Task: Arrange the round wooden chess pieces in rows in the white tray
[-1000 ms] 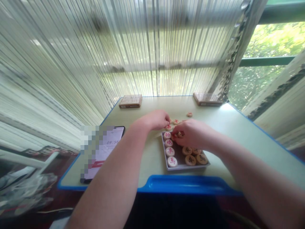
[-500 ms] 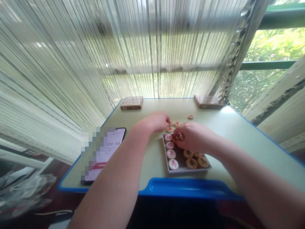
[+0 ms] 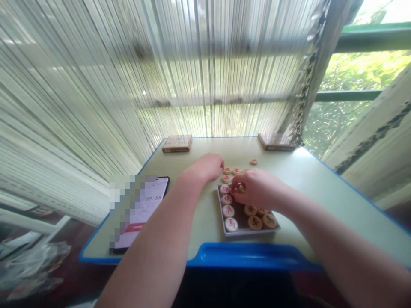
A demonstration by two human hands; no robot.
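My right hand is over the far part of a shallow white box, thumb and fingers pinched on what looks like a xiangqi piece, mostly hidden by the fingertips. Red-marked xiangqi pieces run down the box's left side; black-marked pieces lie at its near right. My left hand, fingers curled down and closed, rests just beyond the box. Beside its fingertips lies a loose red-marked piece. Whether those fingers hold anything is hidden. Another loose piece sits between that piece and the box.
A phone showing 09:58 lies at the left. Two flat brown boxes stand at the table's far corners. One loose piece lies farther back. A blue tray edge borders the front, with a string curtain behind.
The left fingers have drawn slightly left, uncovering the red-marked piece beside them. My right hand stays over the box; its fingertips have shifted slightly. The view has tilted a little.
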